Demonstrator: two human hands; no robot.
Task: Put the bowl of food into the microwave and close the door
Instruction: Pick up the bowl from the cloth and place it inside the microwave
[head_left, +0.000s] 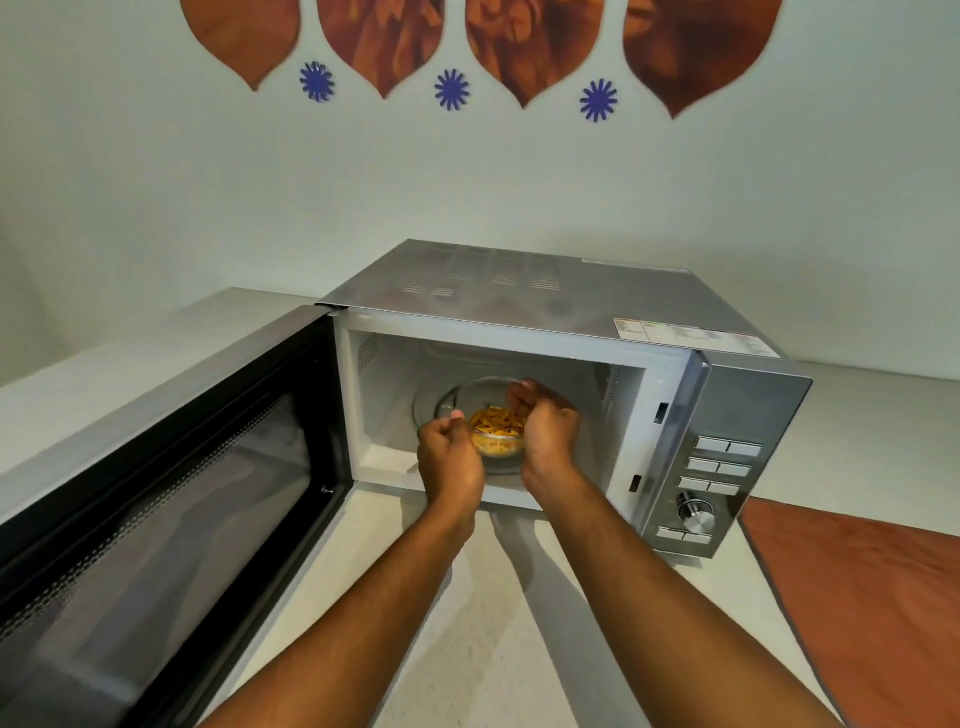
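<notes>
The glass bowl (485, 415) sits inside the microwave (571, 364) cavity, about the middle of its floor, on what looks like the glass turntable. It stands upright with its mouth facing up; being round, it has no long axis to speak of. Orange-yellow food (496, 422) lies in a heap in its bottom.

Both hands reach in through the microwave's opening and flank the bowl. The left hand (451, 460) is at the bowl's near-left rim, fingers curled in a loose fist, thumb tip touching the rim; whether that grip truly pinches the glass or merely rests on it, I cannot tell. The right hand (548, 426) cups the bowl's right side, fingers curved over the far rim, grasping it.

The microwave door (171, 488) stands swung wide open to the microwave's left, its dark window facing the camera. The control panel (719, 467) with buttons and a dial is on the microwave's right front. The microwave rests on a pale desk (493, 623); an orange cloth (872, 597) lies on the desk to the microwave's right.
</notes>
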